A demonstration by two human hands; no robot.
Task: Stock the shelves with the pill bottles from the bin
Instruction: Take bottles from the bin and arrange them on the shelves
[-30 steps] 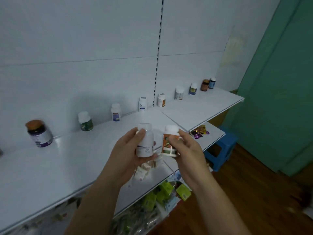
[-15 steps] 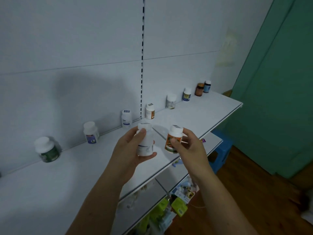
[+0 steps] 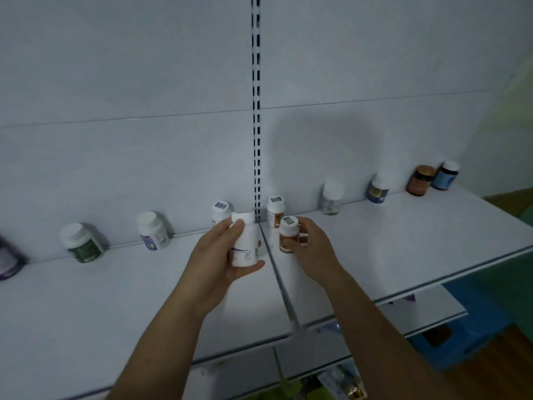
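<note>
Your left hand [image 3: 219, 255] wraps the tall white plastic bottle [image 3: 245, 243]; your right hand [image 3: 313, 249] pinches the small orange-labelled bottle with a white cap [image 3: 288, 235]. Both have travelled from the front edge deep over the white shelf [image 3: 403, 241], close to the back row of bottles [image 3: 331, 197] by the slotted upright [image 3: 256, 111]. Set-down looks imminent; the bin is out of view.

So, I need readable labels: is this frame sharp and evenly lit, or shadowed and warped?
Head view: dim, bluish light; a broad soft shadow on the white back panel; labels on the tall white plastic bottle and the orange-labelled bottle too soft to read; the brown jar far right leans outward, wide-angle distortion.
</note>
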